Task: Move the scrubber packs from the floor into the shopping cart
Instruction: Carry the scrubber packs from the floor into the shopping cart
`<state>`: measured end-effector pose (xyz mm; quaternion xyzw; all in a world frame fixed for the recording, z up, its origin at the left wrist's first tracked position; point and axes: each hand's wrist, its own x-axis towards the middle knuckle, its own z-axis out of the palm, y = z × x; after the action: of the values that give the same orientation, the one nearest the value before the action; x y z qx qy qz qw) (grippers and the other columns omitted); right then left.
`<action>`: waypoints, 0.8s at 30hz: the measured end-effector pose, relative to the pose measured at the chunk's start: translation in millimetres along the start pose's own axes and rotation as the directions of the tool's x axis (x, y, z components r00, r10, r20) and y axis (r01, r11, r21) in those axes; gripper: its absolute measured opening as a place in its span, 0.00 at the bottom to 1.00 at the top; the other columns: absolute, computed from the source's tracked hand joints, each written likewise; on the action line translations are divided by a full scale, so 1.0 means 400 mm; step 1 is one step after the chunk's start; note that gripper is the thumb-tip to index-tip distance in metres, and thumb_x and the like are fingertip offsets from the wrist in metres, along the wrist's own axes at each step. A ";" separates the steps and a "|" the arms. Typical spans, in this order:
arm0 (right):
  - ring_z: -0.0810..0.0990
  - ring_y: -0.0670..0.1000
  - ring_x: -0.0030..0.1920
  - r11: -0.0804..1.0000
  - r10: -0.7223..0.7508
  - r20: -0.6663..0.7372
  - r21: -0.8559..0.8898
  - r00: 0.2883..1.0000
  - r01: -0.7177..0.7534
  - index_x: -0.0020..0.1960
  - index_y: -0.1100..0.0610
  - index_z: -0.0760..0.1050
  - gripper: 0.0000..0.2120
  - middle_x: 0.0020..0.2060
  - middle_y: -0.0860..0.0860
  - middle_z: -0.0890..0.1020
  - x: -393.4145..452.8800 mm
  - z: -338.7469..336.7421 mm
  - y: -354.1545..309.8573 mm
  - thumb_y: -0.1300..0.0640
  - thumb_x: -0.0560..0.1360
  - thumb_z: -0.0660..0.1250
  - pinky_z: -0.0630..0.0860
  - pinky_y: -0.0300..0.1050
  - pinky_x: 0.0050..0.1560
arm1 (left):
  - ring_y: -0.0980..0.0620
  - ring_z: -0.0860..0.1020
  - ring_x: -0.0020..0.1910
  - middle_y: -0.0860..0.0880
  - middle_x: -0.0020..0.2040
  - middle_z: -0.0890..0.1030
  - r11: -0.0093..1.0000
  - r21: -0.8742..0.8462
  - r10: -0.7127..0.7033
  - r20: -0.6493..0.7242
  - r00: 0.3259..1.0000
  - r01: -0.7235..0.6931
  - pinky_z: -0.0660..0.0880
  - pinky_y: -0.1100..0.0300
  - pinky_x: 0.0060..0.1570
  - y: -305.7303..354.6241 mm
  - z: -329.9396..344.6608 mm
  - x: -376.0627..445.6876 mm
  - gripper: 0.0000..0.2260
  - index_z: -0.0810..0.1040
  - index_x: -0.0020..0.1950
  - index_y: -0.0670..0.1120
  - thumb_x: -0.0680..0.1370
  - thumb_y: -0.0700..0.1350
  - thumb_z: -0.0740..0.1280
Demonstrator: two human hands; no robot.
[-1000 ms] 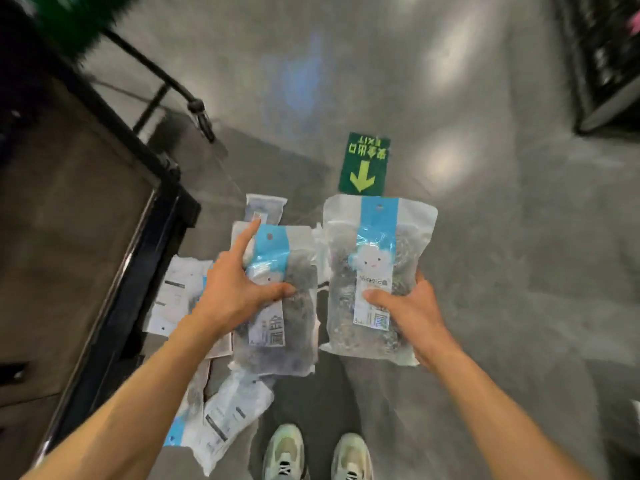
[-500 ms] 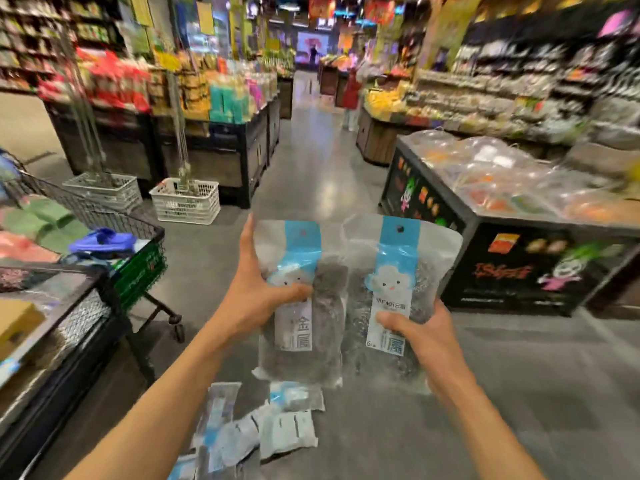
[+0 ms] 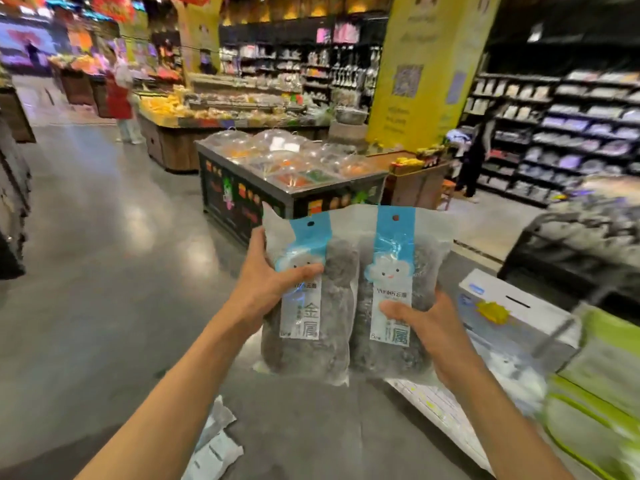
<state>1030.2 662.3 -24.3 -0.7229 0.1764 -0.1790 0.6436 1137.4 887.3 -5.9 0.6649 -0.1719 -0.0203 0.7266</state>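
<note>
With each hand (image 3: 266, 289) (image 3: 427, 323) gripping one clear blue-labelled steel-wool scrubber pack (image 3: 311, 306) (image 3: 398, 271), swing both toward three o'clock, releasing over the cart's white box (image 3: 516, 306).

Glossy grey floor (image 3: 104, 271), dark stocked shelves (image 3: 561, 133), yellow pillar (image 3: 426, 64), covered food counter (image 3: 287, 164)

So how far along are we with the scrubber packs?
Done: cannot tell; no pack visibly sits in the cart. In hand: the left hand grips one scrubber pack, the right hand another, both lifted. Left: packs on the floor remain.
</note>
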 end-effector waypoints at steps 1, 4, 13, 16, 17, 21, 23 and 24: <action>0.88 0.49 0.50 1.000 -0.002 -0.065 -0.001 0.998 0.002 0.67 0.53 0.76 0.30 0.54 0.49 0.87 -0.022 -0.054 0.001 0.63 0.68 0.80 0.83 0.49 0.51 | 0.49 0.86 0.50 0.51 0.54 0.85 1.000 -0.005 0.000 0.066 0.998 0.001 0.84 0.54 0.46 0.003 0.052 0.003 0.33 0.69 0.61 0.56 0.63 0.46 0.82; 0.88 0.49 0.51 1.000 -0.007 -0.230 -0.003 0.973 0.006 0.66 0.52 0.76 0.28 0.53 0.48 0.88 -0.102 -0.217 0.003 0.64 0.69 0.80 0.83 0.48 0.50 | 0.52 0.86 0.49 0.53 0.55 0.84 1.000 -0.009 0.001 0.235 0.972 0.001 0.84 0.54 0.46 0.020 0.223 -0.015 0.34 0.68 0.66 0.57 0.67 0.42 0.82; 0.88 0.50 0.52 0.999 -0.039 -0.644 -0.024 0.764 0.031 0.66 0.51 0.76 0.28 0.55 0.48 0.87 -0.418 -0.676 0.046 0.53 0.68 0.80 0.83 0.55 0.55 | 0.55 0.85 0.49 0.52 0.58 0.83 0.998 -0.066 0.057 0.575 0.816 -0.023 0.83 0.61 0.43 0.037 0.777 -0.193 0.35 0.67 0.66 0.56 0.67 0.41 0.83; 0.88 0.47 0.49 0.999 -0.039 -0.749 -0.033 0.662 0.022 0.64 0.50 0.77 0.26 0.54 0.48 0.87 -0.554 -0.837 0.063 0.51 0.68 0.80 0.84 0.48 0.49 | 0.55 0.85 0.49 0.53 0.56 0.83 0.994 -0.098 0.097 0.668 0.738 -0.041 0.84 0.56 0.47 0.046 0.972 -0.306 0.32 0.69 0.63 0.56 0.67 0.43 0.83; 0.88 0.47 0.49 0.999 -0.040 -0.779 -0.041 0.626 0.012 0.64 0.49 0.77 0.27 0.54 0.47 0.87 -0.602 -0.890 0.068 0.50 0.68 0.80 0.84 0.47 0.48 | 0.54 0.85 0.49 0.55 0.54 0.83 0.994 -0.102 0.099 0.702 0.705 -0.038 0.84 0.54 0.48 0.048 1.035 -0.348 0.31 0.69 0.60 0.59 0.67 0.43 0.83; 0.87 0.48 0.51 0.999 -0.029 -0.873 -0.043 0.487 -0.019 0.65 0.50 0.76 0.27 0.54 0.46 0.87 -0.804 -1.085 0.091 0.49 0.69 0.80 0.84 0.45 0.47 | 0.52 0.85 0.52 0.52 0.56 0.83 0.990 -0.144 0.118 0.804 0.583 -0.001 0.84 0.53 0.49 0.063 1.281 -0.539 0.33 0.69 0.64 0.52 0.66 0.42 0.83; 0.87 0.49 0.51 0.998 -0.022 -0.907 -0.042 0.420 -0.040 0.64 0.50 0.77 0.25 0.54 0.47 0.87 -0.909 -1.168 0.099 0.50 0.70 0.80 0.84 0.50 0.49 | 0.57 0.85 0.47 0.51 0.55 0.84 0.987 -0.159 0.117 0.853 0.509 0.040 0.84 0.58 0.43 0.080 1.394 -0.644 0.33 0.68 0.65 0.50 0.67 0.40 0.82; 0.88 0.49 0.50 0.997 -0.027 -0.928 -0.051 0.371 -0.053 0.63 0.50 0.77 0.24 0.53 0.47 0.87 -0.962 -1.206 0.101 0.50 0.70 0.80 0.84 0.50 0.49 | 0.59 0.85 0.45 0.51 0.55 0.84 0.983 -0.173 0.128 0.876 0.465 0.056 0.83 0.60 0.40 0.092 1.447 -0.700 0.32 0.68 0.65 0.50 0.67 0.39 0.82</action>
<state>458.5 426.3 -24.8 -0.5193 0.5187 -0.5422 0.4091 706.6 408.4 0.2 0.4874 -0.5341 -0.3608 0.5891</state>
